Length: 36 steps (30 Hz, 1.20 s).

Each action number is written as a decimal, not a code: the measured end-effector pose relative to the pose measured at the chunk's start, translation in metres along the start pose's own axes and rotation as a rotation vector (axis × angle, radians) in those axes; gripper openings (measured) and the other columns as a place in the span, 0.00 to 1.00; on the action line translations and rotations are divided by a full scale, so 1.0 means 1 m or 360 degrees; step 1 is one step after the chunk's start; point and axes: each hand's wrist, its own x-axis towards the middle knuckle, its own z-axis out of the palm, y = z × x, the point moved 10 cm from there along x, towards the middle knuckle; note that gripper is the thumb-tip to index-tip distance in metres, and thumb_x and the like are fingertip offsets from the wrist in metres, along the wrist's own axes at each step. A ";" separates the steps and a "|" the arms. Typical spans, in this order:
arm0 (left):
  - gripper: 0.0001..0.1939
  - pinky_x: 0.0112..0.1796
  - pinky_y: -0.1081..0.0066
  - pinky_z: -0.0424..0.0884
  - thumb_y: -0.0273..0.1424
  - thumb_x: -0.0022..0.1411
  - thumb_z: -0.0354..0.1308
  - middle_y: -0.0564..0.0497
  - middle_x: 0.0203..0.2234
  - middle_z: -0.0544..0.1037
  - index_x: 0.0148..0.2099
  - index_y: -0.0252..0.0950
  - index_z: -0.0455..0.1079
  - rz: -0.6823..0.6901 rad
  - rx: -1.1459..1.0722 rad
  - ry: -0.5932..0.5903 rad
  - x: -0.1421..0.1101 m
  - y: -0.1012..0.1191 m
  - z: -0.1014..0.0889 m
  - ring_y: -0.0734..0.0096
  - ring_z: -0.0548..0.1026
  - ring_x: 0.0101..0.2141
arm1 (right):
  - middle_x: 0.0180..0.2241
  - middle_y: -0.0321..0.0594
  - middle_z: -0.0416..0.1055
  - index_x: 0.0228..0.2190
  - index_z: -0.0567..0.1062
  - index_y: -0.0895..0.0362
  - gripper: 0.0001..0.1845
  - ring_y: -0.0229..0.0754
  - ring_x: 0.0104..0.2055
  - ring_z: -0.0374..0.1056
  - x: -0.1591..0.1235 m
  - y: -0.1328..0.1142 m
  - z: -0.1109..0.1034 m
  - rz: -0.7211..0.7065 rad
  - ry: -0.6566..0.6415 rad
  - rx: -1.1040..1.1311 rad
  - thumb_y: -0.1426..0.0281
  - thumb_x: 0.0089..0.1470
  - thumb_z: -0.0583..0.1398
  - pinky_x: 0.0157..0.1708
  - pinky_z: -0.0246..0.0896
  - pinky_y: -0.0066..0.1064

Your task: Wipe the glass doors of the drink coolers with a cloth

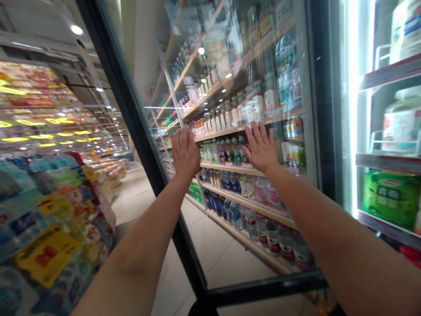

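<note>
Two bare hands are raised side by side, and neither holds anything. The left hand [186, 151] is upright with its fingers close together and its palm toward a glass door [230, 87]. The right hand [261, 147] is spread wider, its fingers fanned and tilted inward. Both palms face away from the camera and look flat on the pane, though whether they truly touch it is hard to tell. The hands stand near each other but apart, with no other person's hands in view.

The door is one tall pane in a black frame [131, 118], and its slant suggests that it stands open or partly open. Nothing has been taken into either hand, and no item is being lifted. To the right, the cooler's interior shows three white-and-red shelves [390, 72], with one large jar [403, 120] and one green pack [391, 197] plainly visible.

Behind the pane, four or so rows of bottles [250, 224] run along wooden shelves, too many and too blurred to count. To the left stands a display of packaged goods [55, 206] bearing one yellow sign [48, 254]. A tiled floor [184, 267] runs beneath.
</note>
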 end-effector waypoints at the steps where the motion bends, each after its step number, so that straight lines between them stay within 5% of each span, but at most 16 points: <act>1: 0.28 0.70 0.47 0.43 0.38 0.76 0.37 0.43 0.70 0.55 0.71 0.29 0.56 -0.0001 -0.0014 -0.0010 0.009 -0.001 0.000 0.54 0.44 0.71 | 0.73 0.48 0.39 0.71 0.49 0.58 0.36 0.56 0.75 0.31 0.000 0.000 0.000 0.0000 0.0006 0.0000 0.53 0.70 0.44 0.70 0.30 0.62; 6: 0.28 0.71 0.47 0.37 0.30 0.75 0.39 0.46 0.72 0.49 0.73 0.29 0.51 -0.0034 -0.0014 0.0049 0.052 0.014 0.010 0.52 0.39 0.71 | 0.73 0.48 0.41 0.71 0.50 0.58 0.36 0.56 0.75 0.34 -0.001 0.000 -0.003 -0.0010 0.0051 -0.0050 0.53 0.70 0.44 0.71 0.31 0.60; 9: 0.29 0.70 0.50 0.42 0.24 0.72 0.40 0.43 0.70 0.55 0.73 0.30 0.52 0.0161 -0.0023 -0.0022 0.044 0.067 0.033 0.58 0.41 0.71 | 0.73 0.48 0.41 0.71 0.50 0.58 0.36 0.56 0.75 0.33 -0.001 0.001 -0.002 -0.0005 0.0039 -0.0043 0.53 0.70 0.45 0.71 0.31 0.60; 12: 0.28 0.70 0.55 0.45 0.24 0.72 0.42 0.46 0.69 0.59 0.72 0.34 0.55 0.0591 -0.0078 -0.0295 0.031 0.130 0.063 0.60 0.47 0.71 | 0.73 0.48 0.41 0.71 0.51 0.58 0.36 0.55 0.75 0.33 -0.001 0.001 -0.002 0.0006 0.0026 -0.0021 0.53 0.70 0.45 0.71 0.30 0.60; 14: 0.29 0.70 0.58 0.44 0.24 0.71 0.43 0.47 0.69 0.59 0.71 0.35 0.57 0.0695 -0.0071 -0.0362 0.039 0.143 0.068 0.61 0.49 0.70 | 0.73 0.48 0.41 0.71 0.51 0.58 0.36 0.55 0.75 0.33 -0.001 0.001 -0.002 0.0012 0.0025 -0.0016 0.53 0.70 0.44 0.71 0.30 0.59; 19: 0.30 0.70 0.54 0.42 0.23 0.69 0.42 0.44 0.70 0.57 0.72 0.30 0.57 0.0293 0.0018 -0.0131 0.076 0.084 0.041 0.57 0.47 0.71 | 0.73 0.47 0.41 0.71 0.50 0.57 0.36 0.54 0.75 0.33 -0.001 0.002 -0.003 0.0011 0.0028 -0.0015 0.53 0.70 0.44 0.71 0.31 0.59; 25: 0.29 0.70 0.49 0.42 0.36 0.76 0.35 0.40 0.70 0.55 0.71 0.27 0.55 -0.0074 0.0082 0.0056 -0.008 0.014 0.000 0.53 0.43 0.71 | 0.73 0.47 0.40 0.71 0.51 0.57 0.36 0.55 0.75 0.33 0.000 0.002 -0.002 0.0015 0.0004 -0.0009 0.54 0.69 0.46 0.71 0.29 0.58; 28: 0.33 0.71 0.55 0.43 0.45 0.77 0.30 0.48 0.70 0.56 0.70 0.30 0.57 -0.0077 0.0055 0.0011 -0.013 -0.003 -0.005 0.57 0.44 0.71 | 0.73 0.47 0.40 0.71 0.51 0.58 0.36 0.55 0.75 0.33 0.000 0.002 -0.002 0.0023 -0.0001 -0.0009 0.54 0.69 0.46 0.71 0.29 0.59; 32: 0.36 0.72 0.58 0.33 0.46 0.76 0.28 0.53 0.72 0.49 0.72 0.27 0.49 -0.0107 0.0024 -0.0002 0.043 -0.009 0.004 0.65 0.35 0.72 | 0.73 0.47 0.40 0.71 0.51 0.57 0.36 0.55 0.75 0.33 0.000 0.002 -0.002 0.0027 0.0004 0.0015 0.54 0.69 0.46 0.71 0.30 0.59; 36: 0.31 0.71 0.56 0.34 0.34 0.75 0.31 0.47 0.72 0.48 0.73 0.23 0.48 0.0030 -0.0011 -0.0070 0.062 0.043 0.031 0.66 0.32 0.71 | 0.73 0.47 0.41 0.70 0.52 0.57 0.36 0.54 0.75 0.34 -0.001 0.003 -0.004 0.0021 0.0030 -0.0009 0.53 0.69 0.45 0.71 0.31 0.58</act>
